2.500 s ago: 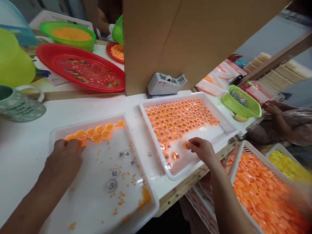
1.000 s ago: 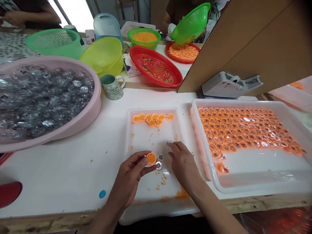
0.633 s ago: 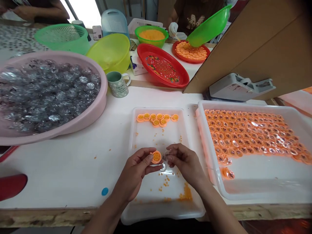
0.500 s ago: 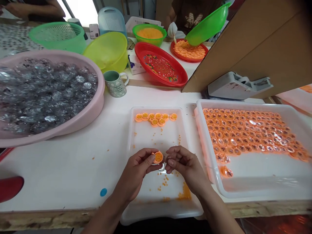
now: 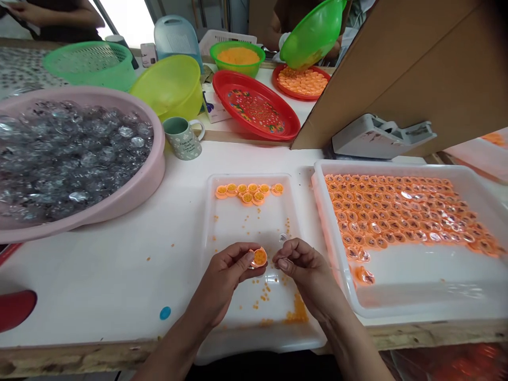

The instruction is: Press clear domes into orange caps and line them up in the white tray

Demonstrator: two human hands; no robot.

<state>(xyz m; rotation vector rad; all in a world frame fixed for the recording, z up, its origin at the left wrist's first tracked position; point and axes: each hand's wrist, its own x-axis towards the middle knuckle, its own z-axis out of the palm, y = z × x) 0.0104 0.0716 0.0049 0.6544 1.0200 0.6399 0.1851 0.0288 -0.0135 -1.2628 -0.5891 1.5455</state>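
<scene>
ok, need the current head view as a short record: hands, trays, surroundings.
left hand: left hand grips an orange cup with small bits in it
right hand: right hand beside that cup, not touching it; can't make out whether it holds anything
front tray: white tray with eight filled orange cups at the far end, loose orange bits nearer
right tray: larger white tray with packed rows of orange pieces
left side: pink tub of clear plastic pieces; mug
</scene>
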